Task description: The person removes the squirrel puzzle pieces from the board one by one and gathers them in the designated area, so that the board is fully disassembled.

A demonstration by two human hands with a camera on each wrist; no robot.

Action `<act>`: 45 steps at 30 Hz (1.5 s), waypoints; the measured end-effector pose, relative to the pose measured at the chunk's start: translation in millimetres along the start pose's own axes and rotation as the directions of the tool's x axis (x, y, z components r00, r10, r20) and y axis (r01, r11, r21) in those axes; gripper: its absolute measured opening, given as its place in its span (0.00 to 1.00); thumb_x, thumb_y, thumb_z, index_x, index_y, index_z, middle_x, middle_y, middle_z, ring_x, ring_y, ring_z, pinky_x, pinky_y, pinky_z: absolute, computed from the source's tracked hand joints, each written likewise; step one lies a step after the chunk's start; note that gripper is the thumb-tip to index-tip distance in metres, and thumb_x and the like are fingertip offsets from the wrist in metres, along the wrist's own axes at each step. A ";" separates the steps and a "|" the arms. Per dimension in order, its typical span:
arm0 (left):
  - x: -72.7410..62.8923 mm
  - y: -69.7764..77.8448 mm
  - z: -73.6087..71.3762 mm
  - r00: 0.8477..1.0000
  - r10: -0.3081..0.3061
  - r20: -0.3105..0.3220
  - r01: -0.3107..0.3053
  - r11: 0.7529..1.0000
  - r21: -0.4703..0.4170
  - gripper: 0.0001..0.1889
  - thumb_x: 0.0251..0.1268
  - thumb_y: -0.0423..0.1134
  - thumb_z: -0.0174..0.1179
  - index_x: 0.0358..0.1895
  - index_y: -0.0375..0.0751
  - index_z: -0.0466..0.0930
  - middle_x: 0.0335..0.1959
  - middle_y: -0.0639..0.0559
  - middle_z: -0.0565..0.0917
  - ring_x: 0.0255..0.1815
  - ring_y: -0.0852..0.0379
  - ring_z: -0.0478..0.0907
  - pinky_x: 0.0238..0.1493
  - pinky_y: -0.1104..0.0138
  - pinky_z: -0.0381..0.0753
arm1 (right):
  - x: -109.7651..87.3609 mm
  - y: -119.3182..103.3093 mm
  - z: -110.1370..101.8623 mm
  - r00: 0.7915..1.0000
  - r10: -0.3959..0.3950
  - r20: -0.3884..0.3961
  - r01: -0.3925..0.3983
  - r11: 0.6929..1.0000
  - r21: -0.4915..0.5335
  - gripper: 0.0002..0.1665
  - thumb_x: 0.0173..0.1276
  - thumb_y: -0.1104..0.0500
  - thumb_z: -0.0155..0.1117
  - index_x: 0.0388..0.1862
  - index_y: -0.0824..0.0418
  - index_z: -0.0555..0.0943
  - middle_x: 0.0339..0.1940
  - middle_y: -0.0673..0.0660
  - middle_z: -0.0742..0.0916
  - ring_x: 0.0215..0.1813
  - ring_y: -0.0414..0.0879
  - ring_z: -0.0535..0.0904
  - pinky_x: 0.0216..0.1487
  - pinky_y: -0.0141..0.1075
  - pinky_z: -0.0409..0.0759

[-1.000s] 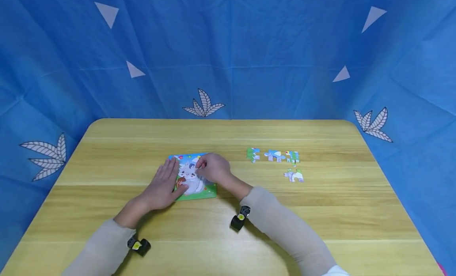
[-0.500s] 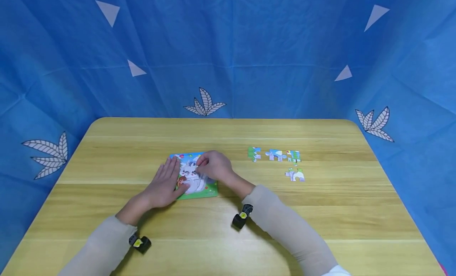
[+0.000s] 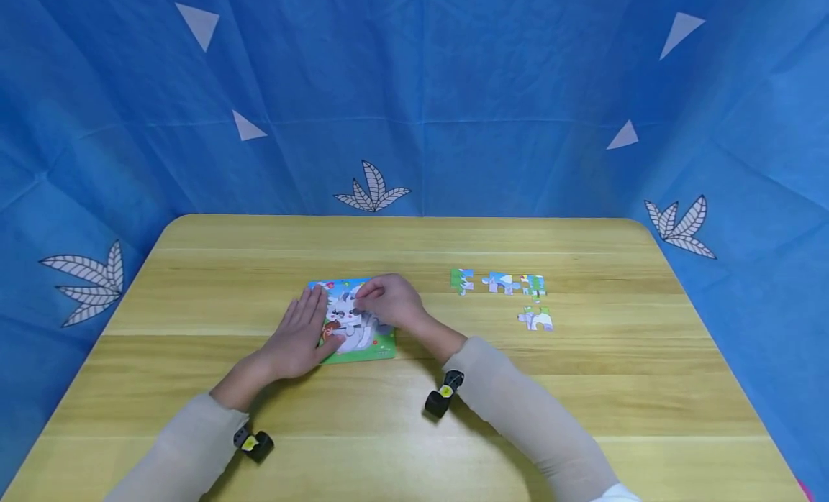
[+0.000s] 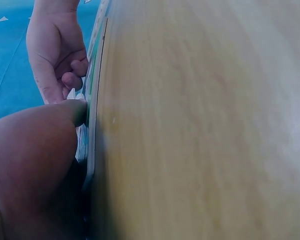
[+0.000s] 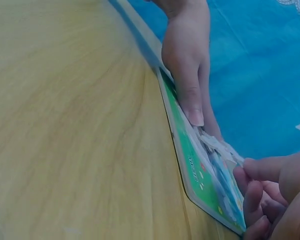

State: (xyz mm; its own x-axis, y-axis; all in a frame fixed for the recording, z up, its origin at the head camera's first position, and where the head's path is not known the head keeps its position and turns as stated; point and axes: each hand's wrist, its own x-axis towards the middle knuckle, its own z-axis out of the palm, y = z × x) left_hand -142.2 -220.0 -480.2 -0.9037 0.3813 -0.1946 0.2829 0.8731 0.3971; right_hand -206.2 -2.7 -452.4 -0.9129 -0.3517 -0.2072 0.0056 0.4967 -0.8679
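A jigsaw puzzle board with a green lower border and a pale cartoon animal lies on the table. My left hand rests flat over its left side, fingers straight, thumb touching the lower part of the picture. Over the upper right part, my right hand pinches a puzzle piece between thumb and forefinger. From the right wrist view, the pale puzzle piece stands tilted up from the board, its edge at the right fingertips. The right hand covers the board's upper right corner.
Several loose puzzle pieces lie to the right of the board, one of them nearer the front. The wooden table ends at a blue curtain behind and at the sides. A small black camera sits on each wrist.
My right fingers have shifted slightly, and a dark seam has appeared across the animal's body as the pinched piece tilts up. The left hand keeps its place on the board.
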 end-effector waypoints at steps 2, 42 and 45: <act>-0.1 -0.3 -0.3 1.000 -0.005 0.004 0.005 1.000 -0.003 0.47 0.81 0.58 0.45 0.80 0.26 0.33 0.82 0.34 0.30 0.82 0.39 0.22 0.78 0.43 0.31 | 0.2 0.9 -1.9 1.000 -0.001 0.008 0.001 0.999 0.050 0.02 0.67 0.58 0.73 0.36 0.55 0.88 0.29 0.49 0.87 0.32 0.43 0.80 0.36 0.34 0.76; -0.4 -1.4 2.0 1.000 -0.006 -0.005 0.006 1.000 -0.003 0.48 0.80 0.61 0.44 0.81 0.28 0.33 0.83 0.36 0.30 0.83 0.40 0.24 0.79 0.43 0.32 | -44.2 50.4 -115.2 0.997 0.077 0.027 -0.081 0.973 0.216 0.10 0.71 0.58 0.68 0.45 0.63 0.86 0.41 0.52 0.90 0.38 0.51 0.77 0.43 0.41 0.76; -0.4 -2.4 2.5 1.000 -0.008 -0.005 0.008 1.000 -0.001 0.48 0.80 0.61 0.44 0.81 0.28 0.33 0.83 0.37 0.30 0.83 0.41 0.23 0.79 0.43 0.32 | -50.3 57.1 -125.7 0.996 0.091 0.024 -0.094 0.971 0.222 0.11 0.71 0.58 0.69 0.45 0.64 0.85 0.38 0.51 0.90 0.38 0.51 0.77 0.43 0.41 0.76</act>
State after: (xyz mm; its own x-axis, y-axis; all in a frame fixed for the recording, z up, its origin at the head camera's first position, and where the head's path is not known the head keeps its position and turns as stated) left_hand -141.7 -221.5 -483.3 -0.9075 0.3731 -0.1931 0.2757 0.8758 0.3962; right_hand -211.3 143.1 -434.7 -0.8986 -0.3239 -0.2961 0.1819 0.3390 -0.9230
